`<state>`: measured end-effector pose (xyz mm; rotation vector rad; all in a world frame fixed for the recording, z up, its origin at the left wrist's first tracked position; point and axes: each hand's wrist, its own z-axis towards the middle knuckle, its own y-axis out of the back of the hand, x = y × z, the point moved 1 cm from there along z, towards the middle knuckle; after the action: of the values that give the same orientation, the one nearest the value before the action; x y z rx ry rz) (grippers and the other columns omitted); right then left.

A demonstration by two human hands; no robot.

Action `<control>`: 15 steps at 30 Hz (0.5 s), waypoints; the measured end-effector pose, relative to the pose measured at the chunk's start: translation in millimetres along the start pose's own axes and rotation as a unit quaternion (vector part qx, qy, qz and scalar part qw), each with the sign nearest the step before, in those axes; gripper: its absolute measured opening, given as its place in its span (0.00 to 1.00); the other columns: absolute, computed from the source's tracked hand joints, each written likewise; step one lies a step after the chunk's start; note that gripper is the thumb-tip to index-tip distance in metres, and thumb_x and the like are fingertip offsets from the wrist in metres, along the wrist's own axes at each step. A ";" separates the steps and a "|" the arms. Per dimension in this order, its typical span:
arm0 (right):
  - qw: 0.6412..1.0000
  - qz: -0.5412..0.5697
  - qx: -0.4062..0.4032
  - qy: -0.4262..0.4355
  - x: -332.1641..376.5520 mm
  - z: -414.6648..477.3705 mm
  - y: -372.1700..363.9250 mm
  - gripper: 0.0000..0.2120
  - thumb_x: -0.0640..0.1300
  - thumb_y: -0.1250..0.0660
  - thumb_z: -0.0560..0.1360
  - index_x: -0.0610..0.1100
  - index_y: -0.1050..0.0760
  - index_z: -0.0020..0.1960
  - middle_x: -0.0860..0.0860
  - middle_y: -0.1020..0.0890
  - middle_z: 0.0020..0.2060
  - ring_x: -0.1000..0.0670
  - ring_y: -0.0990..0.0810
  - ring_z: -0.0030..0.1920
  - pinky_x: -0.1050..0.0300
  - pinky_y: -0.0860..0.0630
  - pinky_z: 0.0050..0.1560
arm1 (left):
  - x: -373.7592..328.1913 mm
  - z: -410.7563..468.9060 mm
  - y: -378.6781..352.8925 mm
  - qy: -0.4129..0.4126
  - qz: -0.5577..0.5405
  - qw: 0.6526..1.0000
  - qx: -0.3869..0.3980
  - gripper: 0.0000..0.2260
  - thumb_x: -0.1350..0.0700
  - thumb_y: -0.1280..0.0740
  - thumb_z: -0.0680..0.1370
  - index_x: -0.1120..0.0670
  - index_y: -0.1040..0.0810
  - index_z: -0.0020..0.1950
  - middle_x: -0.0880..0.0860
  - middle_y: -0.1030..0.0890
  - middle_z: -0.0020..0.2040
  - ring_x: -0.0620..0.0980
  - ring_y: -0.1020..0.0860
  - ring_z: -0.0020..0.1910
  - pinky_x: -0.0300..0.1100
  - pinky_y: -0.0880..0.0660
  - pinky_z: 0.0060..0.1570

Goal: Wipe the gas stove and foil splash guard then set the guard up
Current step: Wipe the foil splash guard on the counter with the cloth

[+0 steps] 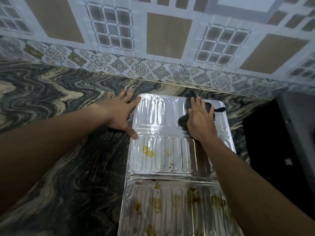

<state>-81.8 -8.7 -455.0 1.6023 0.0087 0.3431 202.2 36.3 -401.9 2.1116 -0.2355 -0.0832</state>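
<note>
The foil splash guard [158, 155] lies flat on the marbled countertop, its ribbed silver panels running from near the wall toward me. A yellow stain sits on the middle panel, and brown stains cover the nearest panel. My right hand [200, 121] presses a dark cloth [188, 103] onto the far panel. My left hand [119, 113] is spread flat at the guard's left edge, thumb on the foil, fingers on the counter. The gas stove cannot be made out for certain.
The dark swirled countertop [68, 133] stretches left and meets the patterned tile wall [153, 48] just behind the guard. At the right is a dark gap [265, 150] and a grey object [300, 120] at the frame edge.
</note>
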 end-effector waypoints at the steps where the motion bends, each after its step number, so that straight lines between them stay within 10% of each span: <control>1: 1.000 -0.002 -0.004 -0.003 -0.6 0.4 -1.5 0.25 0.46 0.53 0.83 0.43 0.49 0.80 0.46 0.46 0.79 0.47 0.51 0.79 0.38 0.58 0.76 | -4.0 -1.0 1.4 -0.014 0.005 1.000 -0.003 0.65 0.19 0.36 0.56 0.47 0.68 0.78 0.52 0.69 0.79 0.56 0.65 0.78 0.68 0.56 0.73; 5: 1.000 -0.002 -0.007 -0.004 -0.1 1.0 -3.5 0.25 0.46 0.54 0.83 0.43 0.49 0.79 0.45 0.46 0.79 0.47 0.51 0.79 0.38 0.58 0.76 | -20.3 -15.9 -2.7 -0.051 0.004 0.999 -0.012 0.57 0.25 0.35 0.65 0.48 0.64 0.80 0.51 0.66 0.80 0.55 0.61 0.79 0.64 0.53 0.75; 15: 0.999 0.042 0.016 -0.015 -11.4 -4.3 8.0 0.26 0.50 0.53 0.84 0.44 0.48 0.80 0.46 0.47 0.80 0.48 0.53 0.79 0.41 0.61 0.77 | -24.1 -38.2 -22.8 -0.014 -0.020 0.999 0.036 0.71 0.20 0.33 0.48 0.47 0.68 0.78 0.42 0.69 0.77 0.55 0.61 0.79 0.68 0.46 0.73</control>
<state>-95.3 -7.5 -449.6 1.6427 -0.0764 0.3866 187.6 84.8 -402.0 2.1876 -0.2152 -0.1303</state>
